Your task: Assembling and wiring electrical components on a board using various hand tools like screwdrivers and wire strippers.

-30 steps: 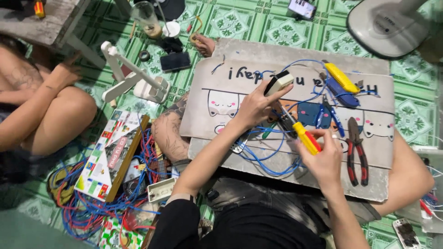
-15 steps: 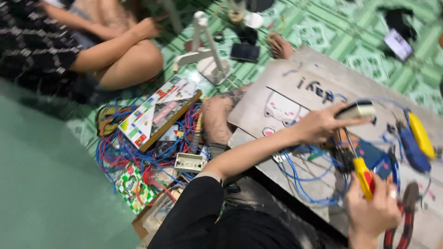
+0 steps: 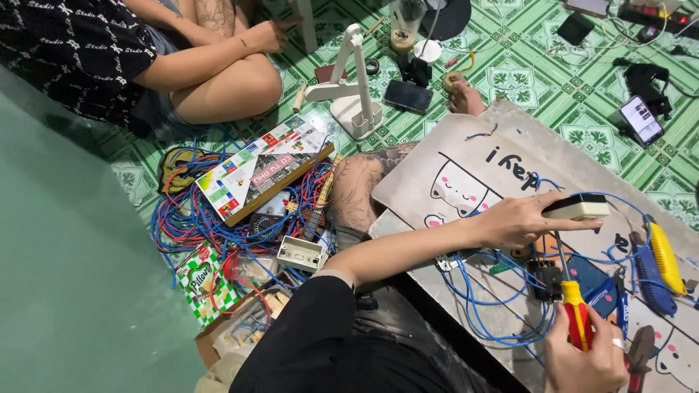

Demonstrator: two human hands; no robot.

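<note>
The left hand (image 3: 520,218) pinches a smooth cream plastic block (image 3: 577,207) above the printed board (image 3: 437,167); the right hand (image 3: 582,360), partly cut off, wraps closed round a glossy red-and-yellow screwdriver (image 3: 577,316), its thin shaft reaching a dark part (image 3: 545,280) half-hidden among looping blue wires (image 3: 488,298)

Home floor used as a makeshift electrical workspace; green patterned floor tiles (image 3: 524,65), people sitting barefoot on the ground, a printed board (image 3: 451,167) laid flat as a work surface. Tangled blue and red wires (image 3: 182,225), a white junction box (image 3: 300,253), snack packets (image 3: 200,280), phones (image 3: 408,96) and a white stand (image 3: 349,87) scattered about; no bench or shelving in view.
</note>
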